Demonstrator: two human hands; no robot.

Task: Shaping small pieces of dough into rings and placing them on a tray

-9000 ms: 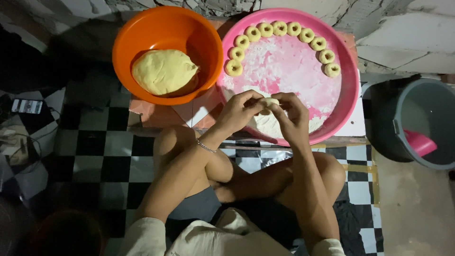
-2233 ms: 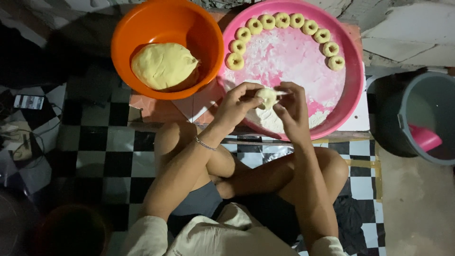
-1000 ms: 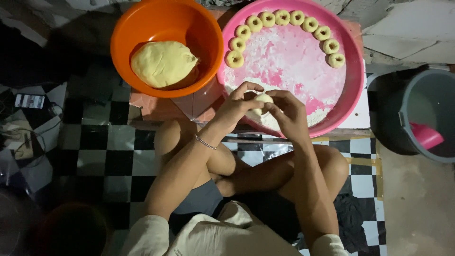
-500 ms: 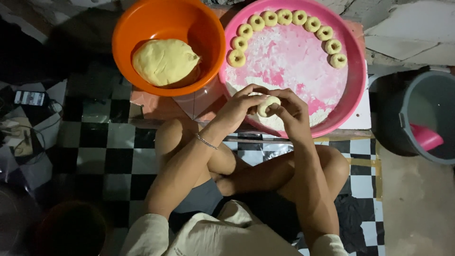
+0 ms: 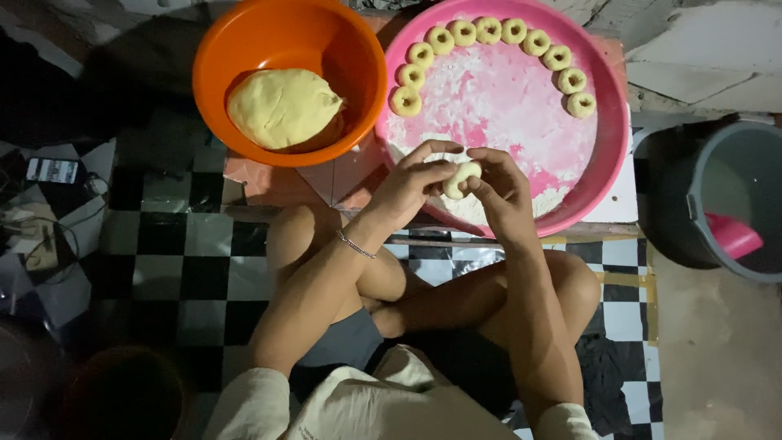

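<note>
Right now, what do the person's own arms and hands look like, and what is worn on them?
Both forearms are bare, with pale cream sleeves pushed up near the elbows. The left hand has a thin beaded bracelet at the wrist. The right hand shows no ring, watch or glove. Both hands are ungloved.

Dim scene, light falling from above on the centre, dark murky left edge, sharp focus

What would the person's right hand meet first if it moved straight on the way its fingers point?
The right hand points toward the left hand; it already touches the small dough piece held between them, so that comes first.
</note>
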